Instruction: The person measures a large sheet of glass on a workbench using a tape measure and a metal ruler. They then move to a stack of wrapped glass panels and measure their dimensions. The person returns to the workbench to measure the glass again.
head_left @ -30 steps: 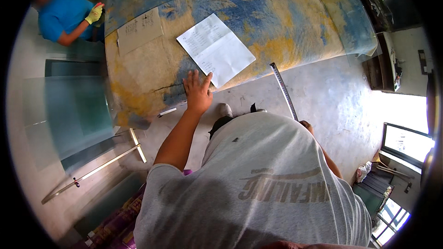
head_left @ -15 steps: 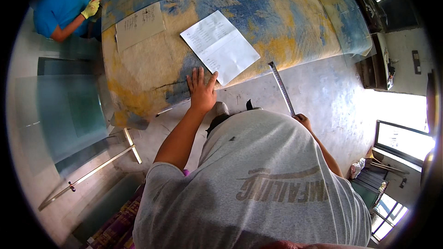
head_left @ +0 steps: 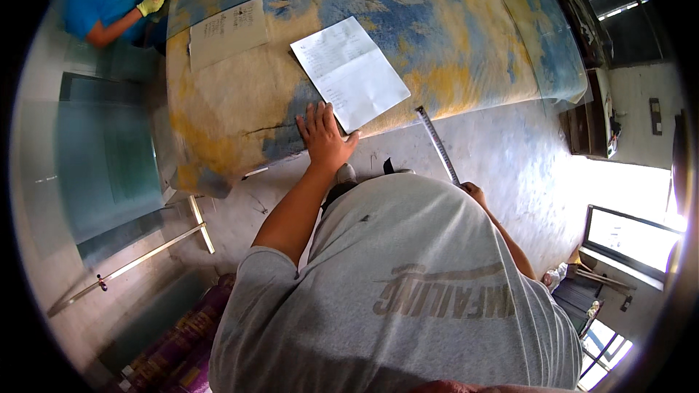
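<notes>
My left hand (head_left: pixel 325 137) lies with fingers spread on the near edge of the cloth-covered table (head_left: pixel 226 113), its thumb by the lower corner of a white sheet of paper (head_left: pixel 353 76). That sheet has a middle crease and handwriting on it. Low on the right, beside my shirt, my right hand (head_left: pixel 473 192) is closed on a tape measure (head_left: pixel 437 144). The blade sticks out toward the table, and its tip stops just off the table edge. Most of the tape's case is hidden in my fingers.
A written-on tan board (head_left: pixel 229 33) and clear glass sheets (head_left: pixel 542 36) rest on the blue and yellow cloth. At the far left a person in blue (head_left: pixel 109 0) wears yellow gloves. Glass panels (head_left: pixel 109 160) and a T-shaped metal bar (head_left: pixel 156 256) are left of me.
My left hand has shifted a little on the table edge, its thumb now more to the side. The tape's tip has swung slightly left and nearer me. The person in blue has moved partly out of view.
</notes>
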Available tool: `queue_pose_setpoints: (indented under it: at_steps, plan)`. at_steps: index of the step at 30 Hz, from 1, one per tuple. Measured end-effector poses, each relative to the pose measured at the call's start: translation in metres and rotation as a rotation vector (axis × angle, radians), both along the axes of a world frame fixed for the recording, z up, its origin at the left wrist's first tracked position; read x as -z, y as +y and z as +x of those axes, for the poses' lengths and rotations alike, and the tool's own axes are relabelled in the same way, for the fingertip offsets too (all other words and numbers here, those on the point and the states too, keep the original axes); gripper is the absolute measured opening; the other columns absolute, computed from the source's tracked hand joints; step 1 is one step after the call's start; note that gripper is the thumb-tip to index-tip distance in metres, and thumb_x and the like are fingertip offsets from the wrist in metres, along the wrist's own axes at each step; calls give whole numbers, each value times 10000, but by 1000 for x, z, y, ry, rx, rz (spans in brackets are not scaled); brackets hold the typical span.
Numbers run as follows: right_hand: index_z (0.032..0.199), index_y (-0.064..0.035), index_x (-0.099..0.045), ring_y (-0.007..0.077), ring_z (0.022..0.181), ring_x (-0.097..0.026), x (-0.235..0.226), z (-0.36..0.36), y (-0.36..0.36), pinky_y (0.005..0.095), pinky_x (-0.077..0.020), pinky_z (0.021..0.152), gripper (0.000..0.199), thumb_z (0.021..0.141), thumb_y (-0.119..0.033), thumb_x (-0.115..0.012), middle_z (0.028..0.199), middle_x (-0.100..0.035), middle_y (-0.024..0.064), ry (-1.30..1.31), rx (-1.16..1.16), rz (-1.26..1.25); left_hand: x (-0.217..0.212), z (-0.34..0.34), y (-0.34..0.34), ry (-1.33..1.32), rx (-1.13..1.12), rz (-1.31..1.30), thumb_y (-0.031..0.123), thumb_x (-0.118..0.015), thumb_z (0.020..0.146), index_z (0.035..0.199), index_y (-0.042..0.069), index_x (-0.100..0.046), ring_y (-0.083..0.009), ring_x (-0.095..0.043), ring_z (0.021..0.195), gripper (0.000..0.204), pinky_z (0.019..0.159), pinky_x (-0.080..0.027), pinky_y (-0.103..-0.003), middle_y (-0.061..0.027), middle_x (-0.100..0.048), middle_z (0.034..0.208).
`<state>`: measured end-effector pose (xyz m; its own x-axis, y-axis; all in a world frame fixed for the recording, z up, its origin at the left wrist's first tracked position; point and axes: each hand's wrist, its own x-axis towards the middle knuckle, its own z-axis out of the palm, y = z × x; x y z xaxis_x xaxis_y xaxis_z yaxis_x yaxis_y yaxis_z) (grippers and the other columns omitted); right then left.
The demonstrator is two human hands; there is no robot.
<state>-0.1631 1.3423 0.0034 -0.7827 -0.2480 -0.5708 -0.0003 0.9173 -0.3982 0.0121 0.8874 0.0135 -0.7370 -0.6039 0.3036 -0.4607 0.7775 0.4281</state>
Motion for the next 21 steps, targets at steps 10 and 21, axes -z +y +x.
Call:
queue_pose_setpoints:
  at_steps: [10,21]
  plan:
    - [1026,-59,-752,300,906,-723,42,20,46,420,-543,795,337,893,-336,-614,931,-741,194,22,-99,-33,14,8,-5,96,31,8,345,-801,765,1445,-26,-389,-420,-385,1415,878,1176,-210,-657,-245,-462,1455]
    - [1036,-64,-760,249,872,-720,33,21,47,410,-543,763,322,891,-325,-641,934,-748,177,-70,142,-8,15,7,-5,108,73,4,330,-815,771,1490,-22,-314,-468,-366,1404,944,1175,-186,-669,-277,-430,1458]
